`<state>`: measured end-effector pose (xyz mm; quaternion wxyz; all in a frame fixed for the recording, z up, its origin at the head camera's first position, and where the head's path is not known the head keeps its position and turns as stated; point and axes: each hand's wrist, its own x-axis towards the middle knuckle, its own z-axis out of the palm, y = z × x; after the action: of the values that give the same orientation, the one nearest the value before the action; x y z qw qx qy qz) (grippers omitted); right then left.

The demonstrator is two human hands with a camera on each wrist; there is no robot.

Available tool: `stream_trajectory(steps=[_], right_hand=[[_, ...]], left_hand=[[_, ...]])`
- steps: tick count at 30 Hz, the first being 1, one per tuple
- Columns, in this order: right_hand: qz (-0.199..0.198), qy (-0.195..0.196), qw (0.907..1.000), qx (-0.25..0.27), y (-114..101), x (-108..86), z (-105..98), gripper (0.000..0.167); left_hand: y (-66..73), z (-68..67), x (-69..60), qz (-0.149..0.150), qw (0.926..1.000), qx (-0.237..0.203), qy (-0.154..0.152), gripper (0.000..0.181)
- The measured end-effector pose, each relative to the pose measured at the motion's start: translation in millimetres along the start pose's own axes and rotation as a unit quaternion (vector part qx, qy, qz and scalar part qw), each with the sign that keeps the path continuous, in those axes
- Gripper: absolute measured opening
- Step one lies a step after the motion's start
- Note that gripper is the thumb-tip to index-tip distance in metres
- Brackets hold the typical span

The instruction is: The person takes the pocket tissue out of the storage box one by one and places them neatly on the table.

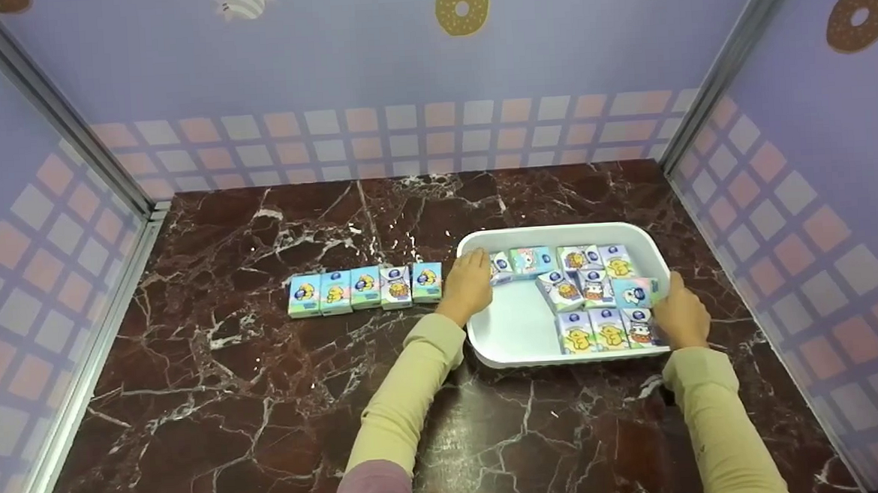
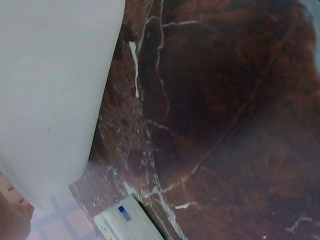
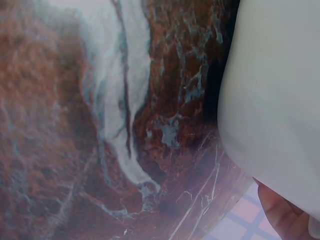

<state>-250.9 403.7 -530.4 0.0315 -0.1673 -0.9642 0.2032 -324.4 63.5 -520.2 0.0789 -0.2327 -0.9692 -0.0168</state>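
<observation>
Your left hand (image 1: 467,288) grips one end of the white plastic tub (image 1: 515,333), and your right hand (image 1: 681,315) grips the opposite end. Both sets of fingers look curled over the edge, though the undersides of your grips are partly hidden. The tub sits between your hands on the marble-patterned counter (image 1: 268,436); whether it rests fully on it or is slightly raised, you cannot tell from these views.

Inside, the cartoon-printed tissue packs (image 1: 575,332) crowd toward your right hand, while bare tub floor lies beside your left. That probably makes the right end heavier, so give that side a firmer hold and move both hands at the same pace and level. A tilt could let the askew pack (image 1: 561,291) near the middle slide into the bare part.

Just outside your left hand lies a row of five tissue packs (image 1: 366,288), the nearest one (image 1: 427,283) right by your fingers. Mind your knuckles and the tub's left wall there: a sideways nudge would likely push that row crooked.
</observation>
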Motion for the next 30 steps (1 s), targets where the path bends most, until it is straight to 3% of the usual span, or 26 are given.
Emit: stream_trajectory(steps=[8, 12, 13, 17, 21, 30], right_hand=[[0.004, -0.001, 1.0, 0.001, -1, -0.1, -1, 0.047], [0.005, -0.003, 1.0, 0.001, -1, -0.1, -1, 0.046], [0.006, -0.003, 1.0, 0.001, -1, 0.0, -1, 0.046], [0.012, -0.006, 0.9999, 0.001, -1, 0.6, 0, 0.045], [0.013, -0.006, 0.9999, 0.001, 0, 0.7, 0, 0.045], [-0.004, 0.002, 1.0, -0.002, -1, -0.6, -1, 0.045]], left_hand=[[8.5, 3.3, 4.4, -0.034, 0.9947, 0.041, -0.088, 0.061], [10.7, 10.2, 9.0, -0.045, 0.9894, 0.073, -0.117, 0.063], [10.3, 15.7, 10.0, -0.042, 0.99, 0.082, -0.107, 0.062], [11.9, 19.4, 12.1, -0.049, 0.9844, 0.108, -0.13, 0.062], [15.2, 10.3, 8.8, -0.056, 0.9793, 0.11, -0.16, 0.065], [16.7, 2.3, 3.4, -0.051, 0.9806, 0.103, -0.159, 0.059]])
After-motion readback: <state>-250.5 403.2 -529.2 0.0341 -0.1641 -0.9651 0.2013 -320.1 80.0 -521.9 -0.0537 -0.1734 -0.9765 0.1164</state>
